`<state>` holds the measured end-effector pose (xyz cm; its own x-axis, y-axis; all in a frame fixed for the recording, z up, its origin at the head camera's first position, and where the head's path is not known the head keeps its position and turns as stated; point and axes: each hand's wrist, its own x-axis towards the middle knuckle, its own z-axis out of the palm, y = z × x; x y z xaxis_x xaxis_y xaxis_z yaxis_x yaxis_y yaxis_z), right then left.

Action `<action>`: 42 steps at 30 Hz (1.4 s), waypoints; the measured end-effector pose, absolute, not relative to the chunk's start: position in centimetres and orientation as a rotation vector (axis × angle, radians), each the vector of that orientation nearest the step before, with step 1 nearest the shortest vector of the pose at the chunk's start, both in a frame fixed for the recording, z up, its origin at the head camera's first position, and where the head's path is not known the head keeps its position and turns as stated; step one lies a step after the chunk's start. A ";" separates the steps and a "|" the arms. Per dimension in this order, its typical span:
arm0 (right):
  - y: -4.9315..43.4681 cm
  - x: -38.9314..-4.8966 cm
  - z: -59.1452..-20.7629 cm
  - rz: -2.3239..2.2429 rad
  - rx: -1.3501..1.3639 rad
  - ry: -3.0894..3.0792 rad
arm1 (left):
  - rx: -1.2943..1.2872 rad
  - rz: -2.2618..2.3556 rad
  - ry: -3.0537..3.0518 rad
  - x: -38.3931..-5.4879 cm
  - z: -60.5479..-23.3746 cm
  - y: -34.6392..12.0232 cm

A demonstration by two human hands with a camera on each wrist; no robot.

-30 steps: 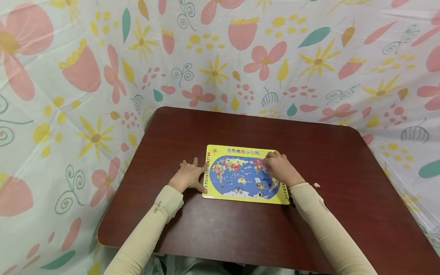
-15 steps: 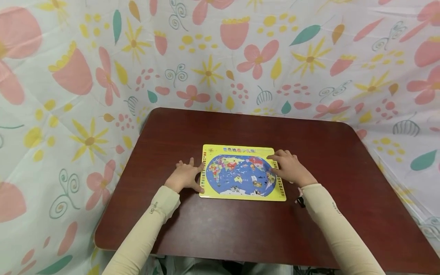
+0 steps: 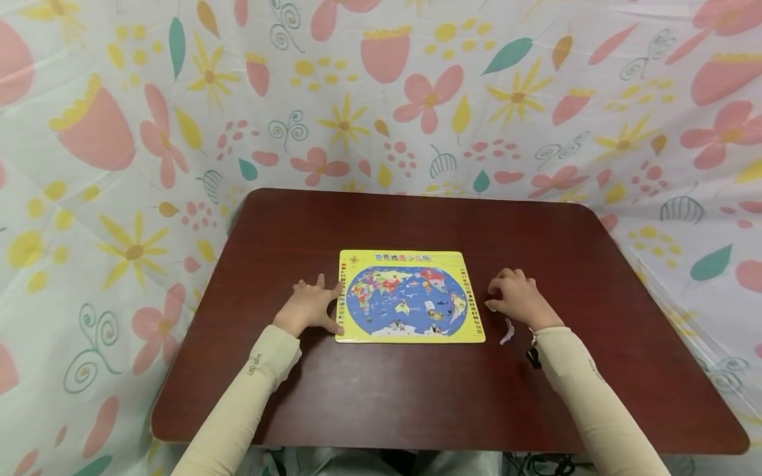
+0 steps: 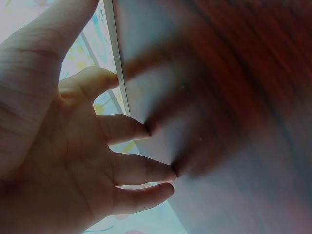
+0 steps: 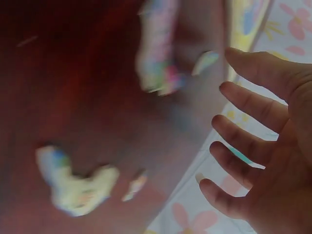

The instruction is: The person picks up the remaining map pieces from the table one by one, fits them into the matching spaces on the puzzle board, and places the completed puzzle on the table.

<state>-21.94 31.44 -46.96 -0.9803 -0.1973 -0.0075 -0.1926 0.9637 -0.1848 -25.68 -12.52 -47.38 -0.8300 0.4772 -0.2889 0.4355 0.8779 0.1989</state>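
Observation:
A yellow-bordered world map board [image 3: 473,311] lies flat on the dark red-brown table. At its left edge rests my left hand [image 3: 309,307], fingers spread, with thumb and index finger against the rim; in the left wrist view the other fingertips of this hand [image 4: 83,151] reach down to the tabletop. To the right of the board, with a gap between, my right hand [image 3: 520,301] hovers low with bent fingers and holds nothing. Several small irregular pieces lie near it, blurred in the right wrist view: a long pinkish one [image 5: 158,46], a pale V-shaped one [image 5: 80,192] and smaller bits [image 5: 135,185].
The table [image 3: 417,396] has rounded corners, and its front edge is close to the person's lap. A flower-printed curtain [image 3: 381,99] hangs behind and at both sides. Dark cables [image 3: 548,463] show below the front edge at right.
My right hand has moved off the board's right part to the table on its right, uncovering the map there. A small piece shows beside that hand now. My left hand stays at the left edge.

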 end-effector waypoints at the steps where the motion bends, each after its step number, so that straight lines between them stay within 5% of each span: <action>1: 31.6 -21.8 -47.2 -0.283 -0.297 3.084 | 0.678 0.180 2.717 -25.6 -47.5 -12.6; 42: 31.0 -22.6 -47.6 -0.310 -0.424 3.111 | 0.699 0.180 2.721 -25.7 -47.1 -12.7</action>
